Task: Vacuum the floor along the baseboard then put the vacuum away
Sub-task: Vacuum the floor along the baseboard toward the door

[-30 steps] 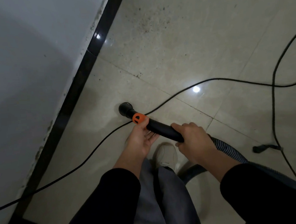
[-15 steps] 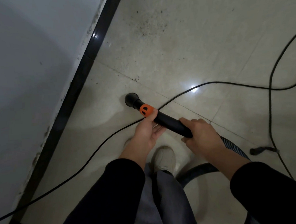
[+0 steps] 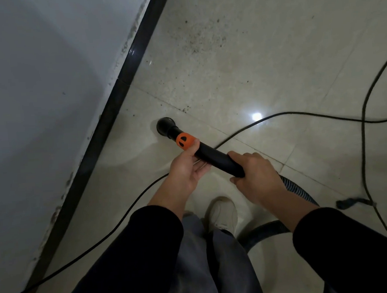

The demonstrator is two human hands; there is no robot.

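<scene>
Presently the left hand [image 3: 185, 169] is cupping the wand [image 3: 213, 155], thumb pressing its collar [image 3: 185, 142]; right hand [image 3: 255, 176] is gripping its rear, fingers [image 3: 253, 156] curled, nozzle [image 3: 164, 126] near baseboard [image 3: 109, 119].

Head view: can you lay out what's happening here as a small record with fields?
Tool: black vacuum wand with orange collar
Left hand: holds the wand near the collar, thumb on the orange
Right hand: grips the wand's rear end, by the ribbed hose
Nozzle: round black head on beige tile floor, near but off the black baseboard
Dirt: dark specks farther along the tile
Cord: black cable crossing under the wand
</scene>
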